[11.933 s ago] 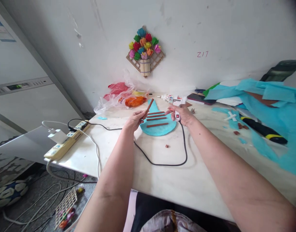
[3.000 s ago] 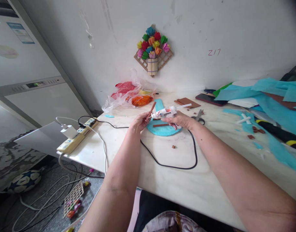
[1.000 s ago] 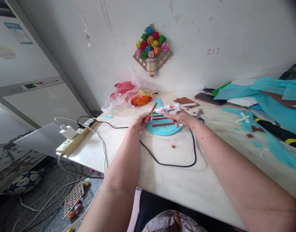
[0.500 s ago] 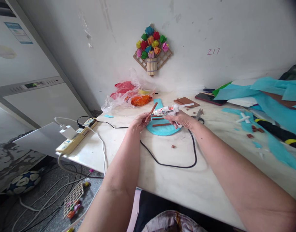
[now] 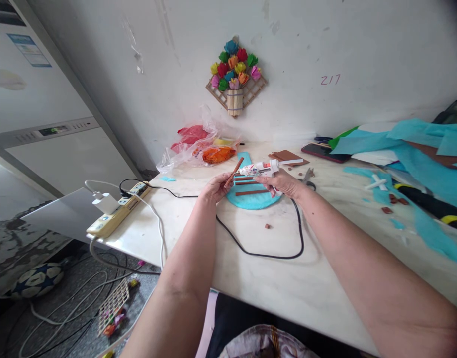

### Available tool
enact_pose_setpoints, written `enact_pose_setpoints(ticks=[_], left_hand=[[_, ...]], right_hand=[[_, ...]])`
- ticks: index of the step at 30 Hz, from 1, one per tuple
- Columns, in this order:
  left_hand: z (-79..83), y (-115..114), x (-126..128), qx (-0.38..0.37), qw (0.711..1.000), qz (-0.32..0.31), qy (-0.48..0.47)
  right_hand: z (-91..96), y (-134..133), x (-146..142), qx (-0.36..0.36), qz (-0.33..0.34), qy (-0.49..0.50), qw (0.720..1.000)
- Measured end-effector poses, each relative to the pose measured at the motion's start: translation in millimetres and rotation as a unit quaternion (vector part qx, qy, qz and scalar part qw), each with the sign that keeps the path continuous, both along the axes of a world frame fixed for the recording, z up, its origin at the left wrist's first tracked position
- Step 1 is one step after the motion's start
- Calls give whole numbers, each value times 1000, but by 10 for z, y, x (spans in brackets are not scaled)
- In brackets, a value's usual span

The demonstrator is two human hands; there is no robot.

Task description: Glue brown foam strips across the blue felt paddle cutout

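My left hand (image 5: 213, 187) pinches a thin brown stick (image 5: 235, 169), tilted up to the right. My right hand (image 5: 284, 182) is wrapped round a white glue gun (image 5: 260, 169), whose nozzle points left at the upper end of the stick. Below both hands a teardrop-shaped turquoise felt piece (image 5: 250, 198) lies on the white table (image 5: 273, 283), with brown sticks (image 5: 251, 191) laid across it. The gun's black cord (image 5: 265, 255) loops over the table toward me.
A power strip (image 5: 114, 211) with a white charger sits at the table's left edge. Plastic bags (image 5: 198, 146) lie by the wall. Scissors (image 5: 308, 176), a phone (image 5: 321, 151), brown sheets (image 5: 288, 156) and turquoise felt (image 5: 418, 149) crowd the right. A paper-flower ornament (image 5: 233, 79) hangs above.
Over the last second the glue gun has shifted a little along the stick and sits slightly higher now. The left hand keeps the stick in the same place.
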State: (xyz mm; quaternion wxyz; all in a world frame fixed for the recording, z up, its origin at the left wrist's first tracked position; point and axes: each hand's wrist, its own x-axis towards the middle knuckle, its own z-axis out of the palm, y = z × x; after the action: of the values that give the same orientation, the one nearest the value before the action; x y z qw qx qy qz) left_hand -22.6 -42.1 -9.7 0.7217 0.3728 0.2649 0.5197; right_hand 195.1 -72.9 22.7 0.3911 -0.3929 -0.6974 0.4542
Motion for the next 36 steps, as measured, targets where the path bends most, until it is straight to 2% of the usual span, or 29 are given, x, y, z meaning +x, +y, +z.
enact_pose_setpoints(ticks=[8,18,25,36], left_hand=[[41,-52,13,-32,999,8,-2],[26,-36,13,-26,1000,-11,-3],[26,-37,12,-31,999,3,-18],[20,-49,17,-45,999,-6,-25]], right_hand=[[2,-17,-43,-15,36,-13,999],[-14,6,-6,-7,-11,3,1000],[-17,-10,-44,-12,66,-4,998],[-52,18,-15,-10,22,20,999]])
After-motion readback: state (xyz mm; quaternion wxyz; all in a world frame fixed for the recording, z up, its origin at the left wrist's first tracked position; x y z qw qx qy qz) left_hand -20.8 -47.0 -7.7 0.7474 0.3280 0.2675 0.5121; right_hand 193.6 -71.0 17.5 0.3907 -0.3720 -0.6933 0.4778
